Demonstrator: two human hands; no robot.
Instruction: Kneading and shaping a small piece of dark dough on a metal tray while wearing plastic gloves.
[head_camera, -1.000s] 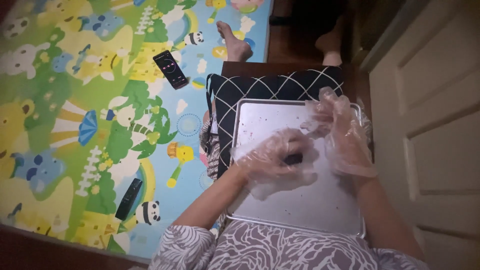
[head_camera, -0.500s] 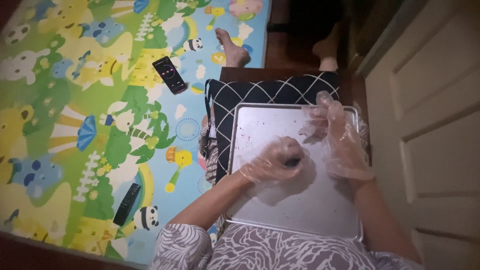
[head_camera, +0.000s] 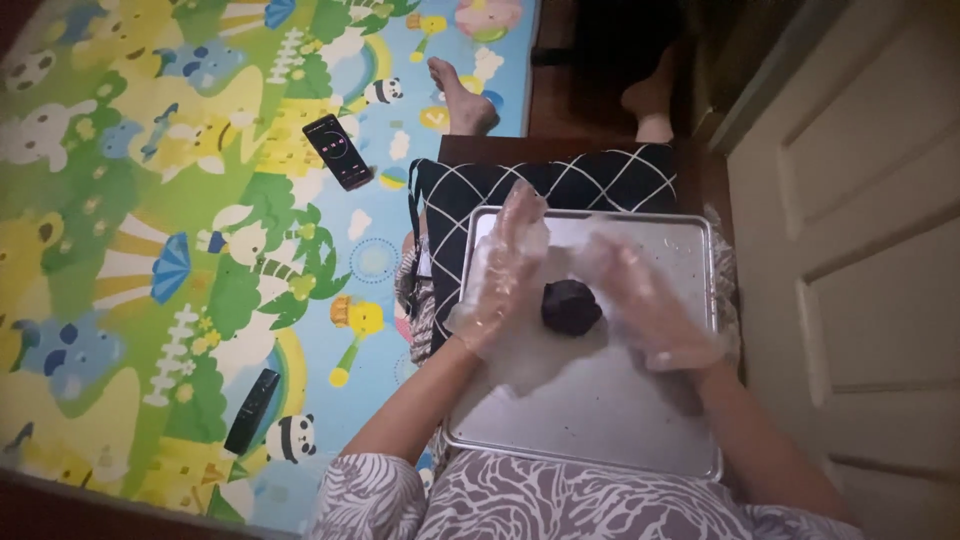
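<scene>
The dark dough ball (head_camera: 571, 306) looks soft and sticky, so cup it from both sides. Your left hand (head_camera: 503, 270) and right hand (head_camera: 645, 300), fingers open in plastic gloves, flank it on the metal tray (head_camera: 600, 420).

Colourful play mat (head_camera: 150, 250) on floor, white door (head_camera: 860, 250) rt.
</scene>
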